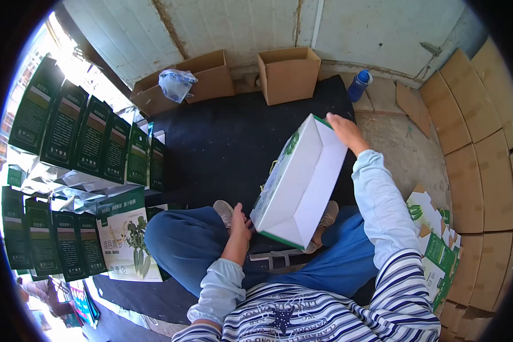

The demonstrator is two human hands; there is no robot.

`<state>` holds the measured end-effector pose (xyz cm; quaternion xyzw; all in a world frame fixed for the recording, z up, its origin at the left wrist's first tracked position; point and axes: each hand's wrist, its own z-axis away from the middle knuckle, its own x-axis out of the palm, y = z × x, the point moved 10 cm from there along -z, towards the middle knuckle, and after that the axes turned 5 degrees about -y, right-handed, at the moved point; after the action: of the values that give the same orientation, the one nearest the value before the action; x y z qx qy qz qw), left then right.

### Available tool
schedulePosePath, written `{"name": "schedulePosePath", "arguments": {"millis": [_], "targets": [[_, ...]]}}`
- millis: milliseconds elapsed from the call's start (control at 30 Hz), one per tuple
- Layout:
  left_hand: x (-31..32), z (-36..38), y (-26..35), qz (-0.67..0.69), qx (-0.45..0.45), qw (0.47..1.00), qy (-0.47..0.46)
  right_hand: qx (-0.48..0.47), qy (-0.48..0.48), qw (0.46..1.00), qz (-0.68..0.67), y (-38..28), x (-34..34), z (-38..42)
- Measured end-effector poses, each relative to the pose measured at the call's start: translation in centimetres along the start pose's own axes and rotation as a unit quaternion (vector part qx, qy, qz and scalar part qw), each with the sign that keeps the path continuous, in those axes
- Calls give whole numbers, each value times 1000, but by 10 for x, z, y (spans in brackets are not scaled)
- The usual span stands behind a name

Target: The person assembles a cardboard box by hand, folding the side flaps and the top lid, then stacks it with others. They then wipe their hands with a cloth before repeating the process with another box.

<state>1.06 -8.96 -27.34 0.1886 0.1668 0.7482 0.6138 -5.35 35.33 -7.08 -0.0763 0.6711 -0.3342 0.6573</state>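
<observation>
A white gift carton with green edges and a printed vegetable picture [310, 185] is tilted over my lap, its creased white face turned up. My right hand [347, 134] grips its far upper corner, fingers closed over the green edge. Close beside the near left corner is my left hand [240, 227], its fingers partly stretched out and not wrapped round the carton. To my left stand rows of green printed cartons [91, 137], and a cream carton with a plant picture [131, 245] faces me by my knee.
Two open brown boxes [290, 77] [214, 74] stand by the wall, a plastic bag [176, 84] on the left one. A blue bottle [359, 85] is near the black mat [222, 148]. Brown cartons [476, 176] are stacked at right, beside flattened green-white packaging [436, 256].
</observation>
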Motion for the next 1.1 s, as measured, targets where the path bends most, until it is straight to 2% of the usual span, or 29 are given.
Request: {"name": "schedulePosePath", "arguments": {"millis": [33,100,133,200,233,300,400,467,500,567,633,667,700,800,833,900,1033,1100], "targets": [[-6,-7,-13,-19,-27,999,43,52,-63,996,-31,8,-1,3],[21,14,-19,33,-85,995,-49,156,-179,967,-92,21,-1,15],[24,-5,-39,65,-131,984,-98,156,-184,968,-70,23,-1,21],[24,-36,-75,83,-192,965,-159,160,-120,980,-1,55,8,24],[29,-37,-73,56,-170,968,-174,158,-87,983,33,66,10,25],[35,-37,-69,3,-127,972,-198,170,-164,967,-93,52,7,46],[35,-38,-42,5,-71,976,-208,189,-249,908,-281,34,-3,77],[48,5,0,2,-10,983,-184,72,-178,926,-324,12,-35,82],[49,-1,17,8,42,980,-193,10,-142,928,-343,0,-52,87],[53,26,63,46,186,956,-225,-6,-134,910,-392,-9,-61,100],[51,50,94,71,235,945,-217,-21,-141,900,-411,-5,-63,107],[41,56,104,97,256,944,-182,10,-123,903,-411,10,-56,106],[38,54,107,94,261,941,-193,73,-114,919,-371,30,-46,105],[33,46,104,42,290,931,-218,129,-132,916,-355,77,15,92],[31,43,96,31,274,941,-197,129,-137,922,-339,88,34,92],[26,38,80,9,242,958,-155,179,-92,891,-406,91,59,104],[8,-4,58,-52,196,969,-139,220,-145,880,-395,108,87,113],[13,12,61,-97,194,965,-145,233,-195,875,-377,105,79,122]]}}
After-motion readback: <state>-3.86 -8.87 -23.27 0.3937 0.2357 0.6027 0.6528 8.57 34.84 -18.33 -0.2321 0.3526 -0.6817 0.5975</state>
